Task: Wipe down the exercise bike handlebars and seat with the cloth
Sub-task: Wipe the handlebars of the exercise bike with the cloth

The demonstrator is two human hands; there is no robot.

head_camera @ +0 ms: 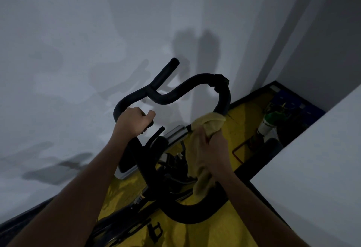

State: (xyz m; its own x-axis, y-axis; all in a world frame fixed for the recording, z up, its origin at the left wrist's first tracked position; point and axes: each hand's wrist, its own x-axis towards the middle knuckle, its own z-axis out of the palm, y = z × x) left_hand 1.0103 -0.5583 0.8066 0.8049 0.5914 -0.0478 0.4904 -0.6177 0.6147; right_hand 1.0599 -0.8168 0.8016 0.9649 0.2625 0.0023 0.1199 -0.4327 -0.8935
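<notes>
Yellow cloth (207,127) is bunched in the right hand (213,149), whose fingers curl round the fabric and clamp it onto the right side of the black handlebars (224,98); a loose tail of the cloth hangs down past the wrist. The left hand (132,121) is wrapped in a closed fist round the opposite grip, thumb over the top, apparently steadying the bar.

Judging from this, the step in hand is wiping the right-hand loop of the bar, with the seat not yet reached; the seat is out of view.

To do the wipe well:
1. Keep the cloth wrapped fully round the tube so each pass cleans all sides, not just the top.
2. Slide the right hand along the curve away from the body, toward the small clamp (221,82) at the far bend above it, then back toward the nearer loop (191,213) below the wrist.
3. Let the left hand hold firm so the bar does not twist under pressure.
4. Gather the dangling tail; it hangs close to the frame parts (175,139) between the 2 hands and could snag there.
</notes>
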